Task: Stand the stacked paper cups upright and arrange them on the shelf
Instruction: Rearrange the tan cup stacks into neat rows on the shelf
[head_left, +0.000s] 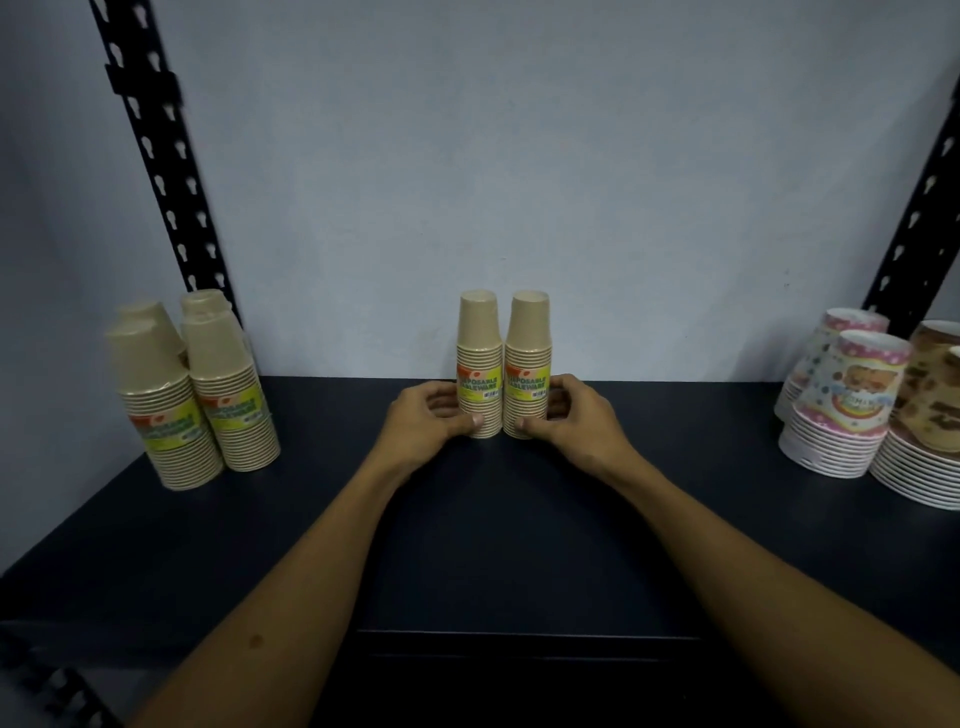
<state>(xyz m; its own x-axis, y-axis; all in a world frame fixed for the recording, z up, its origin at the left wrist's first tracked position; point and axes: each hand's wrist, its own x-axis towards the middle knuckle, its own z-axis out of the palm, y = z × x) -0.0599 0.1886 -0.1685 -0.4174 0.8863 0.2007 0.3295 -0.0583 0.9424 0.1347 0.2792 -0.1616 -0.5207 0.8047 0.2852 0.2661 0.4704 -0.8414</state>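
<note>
Head view: two upright stacks of tan paper cups are held side by side at the back of the dark shelf (519, 519).
Left stack (479, 364) is gripped by the left hand (426, 423), right stack (527, 364) by the right hand (576, 421), fingers (563, 387) curled round each.

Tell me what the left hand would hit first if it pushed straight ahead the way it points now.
The left hand already grips the left cup stack; behind that, probably the wall, though depth is unclear.
</note>
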